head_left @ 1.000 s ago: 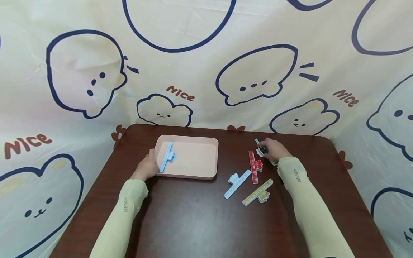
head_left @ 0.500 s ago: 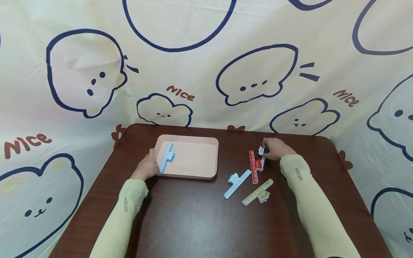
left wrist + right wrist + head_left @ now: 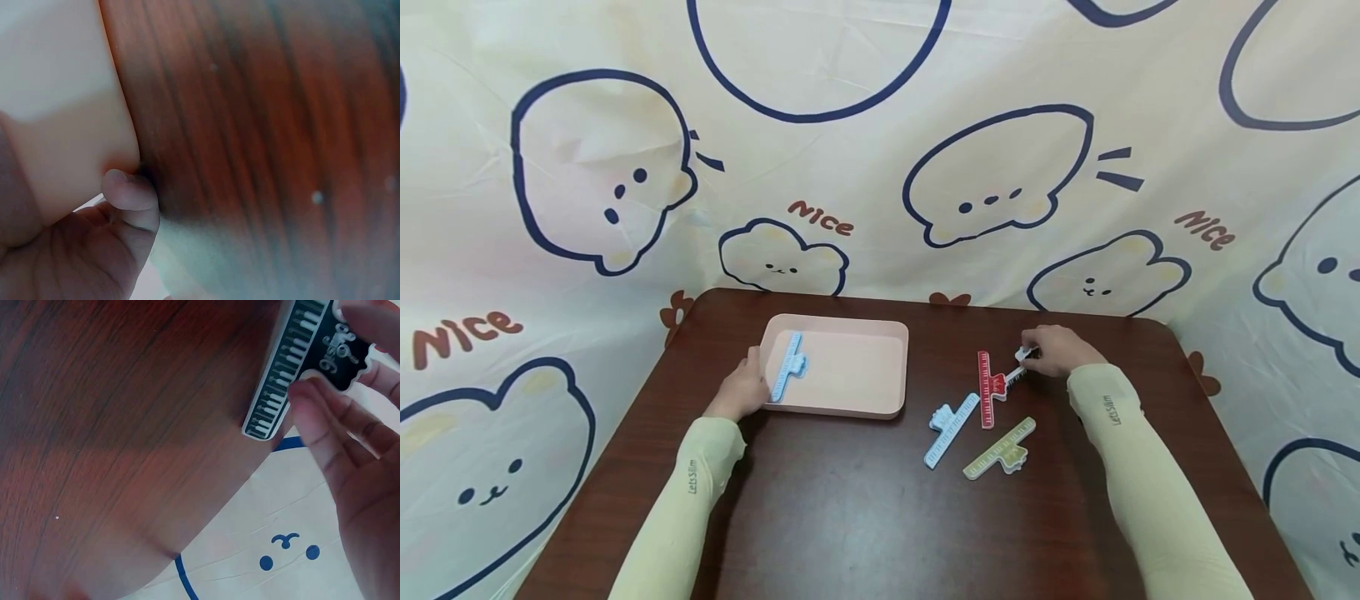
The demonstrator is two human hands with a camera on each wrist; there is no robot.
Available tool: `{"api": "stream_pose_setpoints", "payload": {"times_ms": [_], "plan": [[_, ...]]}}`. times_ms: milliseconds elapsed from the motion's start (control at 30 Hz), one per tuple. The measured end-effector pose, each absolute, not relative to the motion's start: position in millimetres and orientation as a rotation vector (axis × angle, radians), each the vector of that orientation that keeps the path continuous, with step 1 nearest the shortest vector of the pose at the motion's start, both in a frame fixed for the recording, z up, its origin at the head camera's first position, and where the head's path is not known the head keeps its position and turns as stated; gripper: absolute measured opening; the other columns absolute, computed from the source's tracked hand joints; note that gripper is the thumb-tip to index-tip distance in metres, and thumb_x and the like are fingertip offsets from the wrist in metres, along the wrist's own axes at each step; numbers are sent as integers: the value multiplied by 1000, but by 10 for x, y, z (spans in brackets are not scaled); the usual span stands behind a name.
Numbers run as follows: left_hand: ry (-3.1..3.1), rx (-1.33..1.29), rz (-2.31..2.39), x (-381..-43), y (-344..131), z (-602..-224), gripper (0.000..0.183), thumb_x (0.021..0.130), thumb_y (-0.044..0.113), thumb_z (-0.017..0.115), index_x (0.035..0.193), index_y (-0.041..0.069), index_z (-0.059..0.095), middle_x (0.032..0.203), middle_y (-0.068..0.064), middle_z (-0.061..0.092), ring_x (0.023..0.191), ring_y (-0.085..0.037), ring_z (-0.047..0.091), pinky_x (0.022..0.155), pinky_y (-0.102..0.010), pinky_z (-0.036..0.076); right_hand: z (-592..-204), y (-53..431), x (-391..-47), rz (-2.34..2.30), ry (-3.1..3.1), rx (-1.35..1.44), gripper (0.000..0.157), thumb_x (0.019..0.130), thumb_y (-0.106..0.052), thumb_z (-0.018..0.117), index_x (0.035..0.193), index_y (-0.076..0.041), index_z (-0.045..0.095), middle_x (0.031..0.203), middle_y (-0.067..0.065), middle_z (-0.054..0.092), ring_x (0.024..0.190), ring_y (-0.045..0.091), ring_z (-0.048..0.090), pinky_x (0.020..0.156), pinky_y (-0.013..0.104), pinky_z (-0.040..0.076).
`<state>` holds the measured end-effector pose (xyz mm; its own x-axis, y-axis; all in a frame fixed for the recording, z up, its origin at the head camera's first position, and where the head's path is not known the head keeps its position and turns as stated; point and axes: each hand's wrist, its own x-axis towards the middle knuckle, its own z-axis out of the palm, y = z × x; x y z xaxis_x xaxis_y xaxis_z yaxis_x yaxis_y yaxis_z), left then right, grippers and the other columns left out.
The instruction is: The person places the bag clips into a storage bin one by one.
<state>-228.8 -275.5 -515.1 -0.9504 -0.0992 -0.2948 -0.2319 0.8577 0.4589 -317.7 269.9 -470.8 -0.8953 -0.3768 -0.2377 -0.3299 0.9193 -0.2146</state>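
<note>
At the right wrist view's upper right, the right hand [image 3: 372,487] pinches the probably light, stiff keyboard-print clip [image 3: 287,375] by its tab [image 3: 340,353], the preferable hold, while the left hand [image 3: 741,389] grips the tray [image 3: 853,367].

Bright, soft light fills the head view, with pale glare on the bench [image 3: 865,533] and soft shadow beside the left sleeve [image 3: 673,508]. Both wrist views are dimmer: the left hazily blurred, the right crisper on the clip [image 3: 286,367].

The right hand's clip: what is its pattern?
The clip has a black and white piano-key pattern, best in the right wrist view.
</note>
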Motion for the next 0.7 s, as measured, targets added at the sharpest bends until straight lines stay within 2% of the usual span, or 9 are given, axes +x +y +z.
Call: {"api": "stream_pose_setpoints", "payload": {"times_ms": [233, 333, 467, 700], "plan": [[2783, -238, 733, -2260, -2751, -5143, 61, 100, 8, 42, 153, -1, 13, 136, -33, 44, 113, -43, 52, 105, -58, 43, -4685, 2798, -3149, -270, 2794, -537, 11, 97, -24, 73, 99, -14, 72, 88, 2, 69, 79, 20, 59, 72, 37, 51], [2783, -233, 726, -2260, -2754, -5132, 60, 101, 9, 41, 153, -1, 13, 137, -33, 44, 114, -43, 52, 106, -58, 42, -4679, 2850, -3135, -279, 2795, -524, 8, 97, -21, 73, 94, -14, 73, 90, 4, 67, 78, 20, 59, 71, 36, 50], [2769, -248, 729, -2265, -2749, -5125, 61, 101, 9, 40, 154, -1, 12, 140, -33, 42, 116, -43, 52, 108, -58, 41, -4684, 2925, -3136, -362, 2800, -497, 13, 97, -20, 72, 86, -14, 72, 99, 10, 62, 82, 23, 57, 70, 36, 49], [2776, -247, 723, -2268, -2745, -5133, 62, 101, 9, 39, 155, 0, 11, 142, -34, 41, 117, -43, 51, 109, -59, 41, -4558, 3017, -3122, -582, 2710, -347, 19, 100, -24, 68, 86, -12, 70, 87, 8, 67, 78, 22, 61, 67, 35, 48]]}}
